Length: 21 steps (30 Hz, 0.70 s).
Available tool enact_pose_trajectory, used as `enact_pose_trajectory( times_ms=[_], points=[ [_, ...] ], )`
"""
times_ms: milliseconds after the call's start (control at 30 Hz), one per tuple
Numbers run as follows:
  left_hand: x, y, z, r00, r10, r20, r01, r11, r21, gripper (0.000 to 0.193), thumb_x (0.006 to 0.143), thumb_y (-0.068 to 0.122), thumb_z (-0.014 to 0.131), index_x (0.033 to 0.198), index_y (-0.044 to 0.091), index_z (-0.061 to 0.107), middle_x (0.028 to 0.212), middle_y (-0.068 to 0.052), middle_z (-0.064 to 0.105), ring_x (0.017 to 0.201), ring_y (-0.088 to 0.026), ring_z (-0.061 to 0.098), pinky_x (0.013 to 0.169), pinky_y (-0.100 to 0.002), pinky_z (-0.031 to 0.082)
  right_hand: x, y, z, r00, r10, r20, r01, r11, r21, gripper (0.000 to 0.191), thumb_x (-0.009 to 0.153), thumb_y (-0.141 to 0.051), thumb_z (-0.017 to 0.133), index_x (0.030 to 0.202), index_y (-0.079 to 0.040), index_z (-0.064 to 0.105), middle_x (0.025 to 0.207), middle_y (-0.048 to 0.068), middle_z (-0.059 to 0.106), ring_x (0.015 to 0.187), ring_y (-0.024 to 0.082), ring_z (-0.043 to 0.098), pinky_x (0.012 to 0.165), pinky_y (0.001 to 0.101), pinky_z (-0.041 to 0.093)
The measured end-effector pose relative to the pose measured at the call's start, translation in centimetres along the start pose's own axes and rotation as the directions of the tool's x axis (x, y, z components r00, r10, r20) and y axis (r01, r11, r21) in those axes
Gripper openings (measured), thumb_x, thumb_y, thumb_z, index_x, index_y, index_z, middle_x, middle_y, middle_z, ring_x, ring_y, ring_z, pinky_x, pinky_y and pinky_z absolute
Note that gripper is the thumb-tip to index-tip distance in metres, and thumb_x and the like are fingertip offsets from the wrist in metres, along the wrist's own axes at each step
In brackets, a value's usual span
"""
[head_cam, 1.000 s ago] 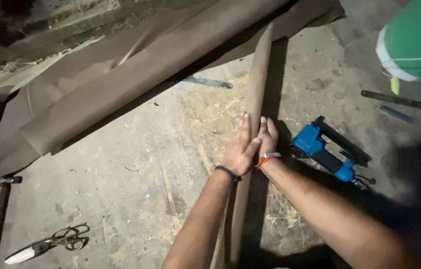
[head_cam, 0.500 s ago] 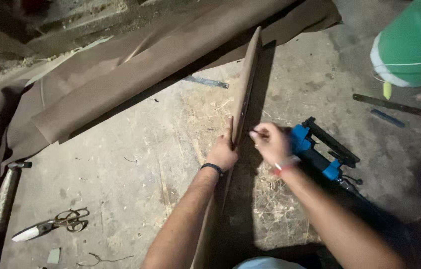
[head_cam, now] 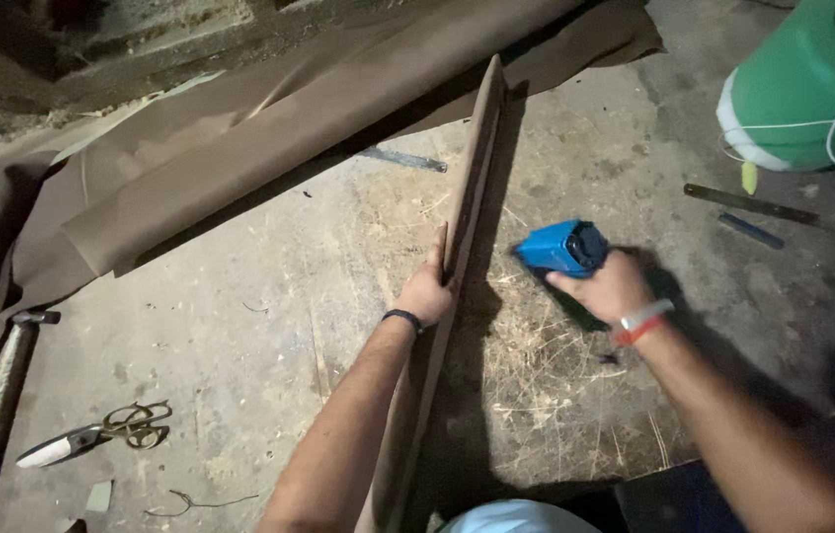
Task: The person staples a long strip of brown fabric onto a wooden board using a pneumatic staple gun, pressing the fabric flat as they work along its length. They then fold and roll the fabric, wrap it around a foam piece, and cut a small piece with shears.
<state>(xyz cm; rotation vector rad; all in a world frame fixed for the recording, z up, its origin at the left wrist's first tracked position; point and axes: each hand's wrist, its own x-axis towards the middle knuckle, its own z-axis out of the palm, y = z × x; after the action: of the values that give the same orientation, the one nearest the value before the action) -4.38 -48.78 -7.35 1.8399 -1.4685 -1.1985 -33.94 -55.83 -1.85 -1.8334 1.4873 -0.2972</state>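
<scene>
Board (head_cam: 472, 178), one long narrow piece covered in brown material, stands on its edge on the dusty concrete floor (head_cam: 269, 296), running from the bottom of the view up toward the sheeting at the top. One left hand (head_cam: 427, 288) presses against the board's left face about halfway along, fingers laid flat and extended up the surface, thumb hooked at the top edge, steadying it upright; a dark band sits on that wrist. One right hand (head_cam: 607, 286), just right of the board and apart from it, is closed around one blue staple gun (head_cam: 562, 247), whose nose points toward the board's right face; whether the nose touches the board cannot be told. Two bands, one white and one red, circle the right wrist.

Right of the board a patch of straw-like fibres (head_cam: 556, 375) lies scattered on the floor. Beyond the board's far end, one wide brown sheet (head_cam: 269, 128) lies folded and draped across the top of the view. Left of the board, one flat metal strip (head_cam: 402, 158) lies near the sheet's edge. Far left of the board lie one pair of scissors (head_cam: 101, 432) with brass-coloured handles and one hammer (head_cam: 4, 380). Far right of the board stands one green barrel (head_cam: 812, 79) with a white band, and below it two thin dark rods (head_cam: 768, 209) on the floor
</scene>
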Motion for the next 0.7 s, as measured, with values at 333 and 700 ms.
enact_pose_trajectory(
  times_ms=[333, 700],
  points=[
    [-0.3, 0.7, -0.1, 0.998, -0.045, -0.048, 0.049, 0.995, 0.092, 0.106, 0.086, 0.008, 0.064, 0.163, 0.039, -0.002, 0.13, -0.031, 0.062, 0.123, -0.047, 0.06, 0.103, -0.053, 0.048, 6.1, -4.8, 2.3, 0.992, -0.122, 0.018, 0.121, 0.991, 0.057, 0.037, 0.072, -0.031, 0.089, 0.093, -0.004, 0.077, 0.086, 0.012, 0.078, 0.077, 0.022, 0.076, 0.076, 0.0383, 0.06],
    [-0.2, 0.6, 0.0, 0.991, -0.123, -0.044, 0.128, 0.983, 0.13, 0.114, 0.079, 0.002, 0.063, 0.164, 0.042, -0.002, 0.143, -0.031, 0.052, 0.127, -0.05, 0.056, 0.107, -0.053, 0.048, 2.2, -5.9, 3.3, 0.979, -0.173, 0.111, 0.185, 0.976, -0.114, 0.039, 0.07, -0.039, 0.089, 0.083, -0.004, 0.078, 0.074, 0.014, 0.077, 0.068, 0.023, 0.077, 0.07, 0.0383, 0.061]
  ],
)
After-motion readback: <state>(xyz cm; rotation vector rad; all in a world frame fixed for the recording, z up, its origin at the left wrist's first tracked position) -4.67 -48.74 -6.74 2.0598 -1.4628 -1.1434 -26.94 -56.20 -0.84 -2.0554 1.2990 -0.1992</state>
